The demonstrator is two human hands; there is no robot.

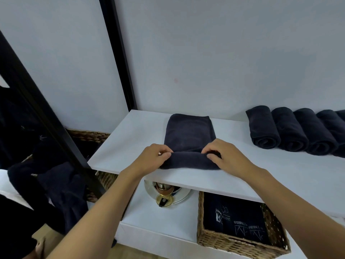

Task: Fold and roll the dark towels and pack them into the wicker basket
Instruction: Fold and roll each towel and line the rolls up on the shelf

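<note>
Dark towel (189,135) under work: it lies folded into a long narrow strip on the white upper shelf (130,139), running away from you toward the wall.

Head view, the only view supplied. Your left hand (155,157) and right hand (225,156) sit at the near end of the strip, one at each side. The fingers of both curl over the cloth and pinch a first turn of roll close to the shelf's front edge. Finding: the fold on this piece is done. The roll is only begun, with most of the strip flat beyond your fingers.

Completed stock: rolled towels (291,131) lie in a row along the wall at the right of the same shelf, touching side by side. Four are plain to see and a fifth is cut by the frame edge. None of these is in a basket.

Wicker basket (242,242) sits on the lower shelf, below and to the right of your hands. It holds dark cloth with white lettering, lying flat; whether that belongs to this job I cannot tell. No roll is visible in it.

Outstanding stock: a heap of loose dark cloth (56,184) shows at the left past the black frame (61,128), near a second basket (89,134).

Judgement: you are mid-job. Rolling is well advanced, packing has not started as far as shown, and unfolded pieces appear to be waiting.
</note>
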